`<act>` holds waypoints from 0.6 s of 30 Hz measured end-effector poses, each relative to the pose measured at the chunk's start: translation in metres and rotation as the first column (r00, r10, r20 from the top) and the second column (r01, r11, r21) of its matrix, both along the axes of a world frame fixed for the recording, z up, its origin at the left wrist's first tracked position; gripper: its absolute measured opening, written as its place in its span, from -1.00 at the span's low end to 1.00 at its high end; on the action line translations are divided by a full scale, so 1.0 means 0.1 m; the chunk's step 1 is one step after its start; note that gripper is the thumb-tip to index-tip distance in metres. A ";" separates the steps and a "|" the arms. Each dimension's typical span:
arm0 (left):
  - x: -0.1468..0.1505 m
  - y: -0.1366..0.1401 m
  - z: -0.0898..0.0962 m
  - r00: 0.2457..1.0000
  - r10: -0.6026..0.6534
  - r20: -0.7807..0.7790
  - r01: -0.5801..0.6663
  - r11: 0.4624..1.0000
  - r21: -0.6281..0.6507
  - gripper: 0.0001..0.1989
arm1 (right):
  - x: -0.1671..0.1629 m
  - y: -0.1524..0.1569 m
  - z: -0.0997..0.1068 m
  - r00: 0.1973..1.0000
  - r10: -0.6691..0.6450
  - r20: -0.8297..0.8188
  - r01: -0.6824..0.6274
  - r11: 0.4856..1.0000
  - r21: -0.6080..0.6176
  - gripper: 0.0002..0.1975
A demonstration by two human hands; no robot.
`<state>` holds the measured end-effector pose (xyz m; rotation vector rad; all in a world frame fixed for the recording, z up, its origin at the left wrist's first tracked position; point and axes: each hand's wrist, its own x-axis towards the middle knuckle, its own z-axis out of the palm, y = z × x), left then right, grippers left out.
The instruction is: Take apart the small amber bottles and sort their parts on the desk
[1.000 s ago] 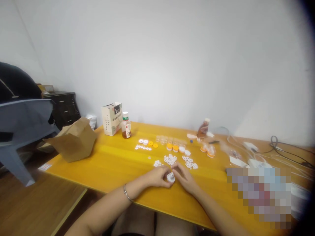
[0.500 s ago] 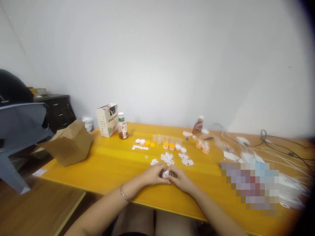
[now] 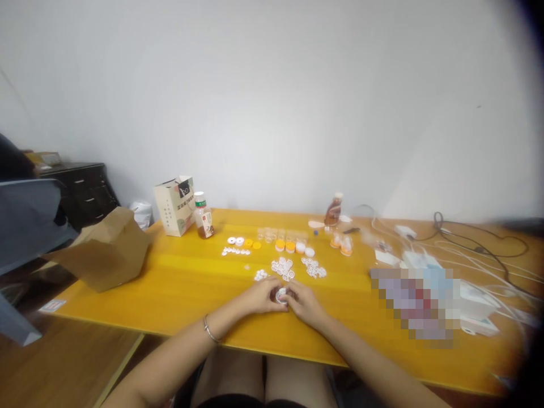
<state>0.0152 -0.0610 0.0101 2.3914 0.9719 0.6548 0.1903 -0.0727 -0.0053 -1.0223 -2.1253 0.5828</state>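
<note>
My left hand (image 3: 264, 296) and my right hand (image 3: 304, 302) meet above the front of the table. Between their fingertips is a small white round piece (image 3: 281, 294), gripped from both sides; its details are too small to make out. Just beyond the hands lie two heaps of white openwork rings, a left heap (image 3: 283, 267) and a right heap (image 3: 313, 268). Small white pieces (image 3: 260, 275) lie close to my left hand. Farther back stand orange lids (image 3: 290, 247) and white lids (image 3: 309, 252), with clear containers (image 3: 278, 233) behind them.
The yellow table (image 3: 178, 306) bears a brown paper bag (image 3: 113, 249), a printed carton bag (image 3: 175, 207) and a bottle (image 3: 204, 218) on the left. Another bottle (image 3: 333, 211) stands at the back. White cables (image 3: 463, 263) and a blurred patch (image 3: 416, 306) occupy the right side.
The camera view has turned slightly right, so the table's things appear farther left. Both hands keep hold of the white round piece, which now shows at a slightly different angle.
</note>
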 end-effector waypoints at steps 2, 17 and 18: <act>0.00 0.00 0.00 1.000 -0.010 0.003 0.010 1.000 0.002 -0.71 | 0.00 0.00 0.00 1.000 0.006 -0.001 -0.006 1.000 0.009 -0.93; 0.00 0.01 -0.02 1.000 0.012 -0.001 -0.012 1.000 -0.026 -0.70 | 0.00 0.02 -0.02 1.000 0.011 0.025 -0.014 0.990 0.140 -0.91; 0.00 0.01 -0.02 1.000 0.017 0.001 -0.017 0.999 -0.036 -0.69 | -0.01 0.03 -0.02 0.998 -0.054 -0.015 0.056 0.988 0.141 -0.88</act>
